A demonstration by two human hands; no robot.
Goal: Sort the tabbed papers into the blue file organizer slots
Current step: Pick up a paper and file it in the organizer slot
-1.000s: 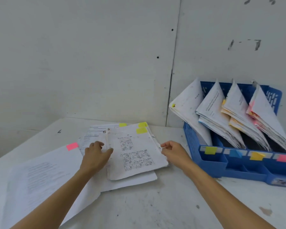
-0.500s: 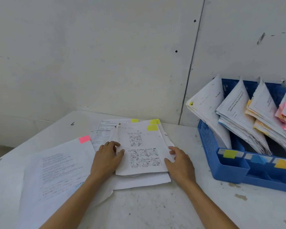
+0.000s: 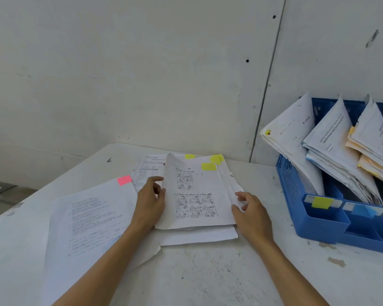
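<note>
A stack of thin white papers [image 3: 197,195] with square yellow tabs [image 3: 208,166] is laid on the scratched white table [image 3: 208,274]. Its curled left edge is gripped by the left hand [image 3: 149,204], and its right edge is pinched by the right hand [image 3: 251,214]. The blue plastic file organizer [image 3: 294,193] is set nearby on the right.

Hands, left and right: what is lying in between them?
A stack of yellow-tabbed papers, comic drawings on top, lies between the left hand and the right hand; each hand holds one side edge. The head view shows it.
</note>
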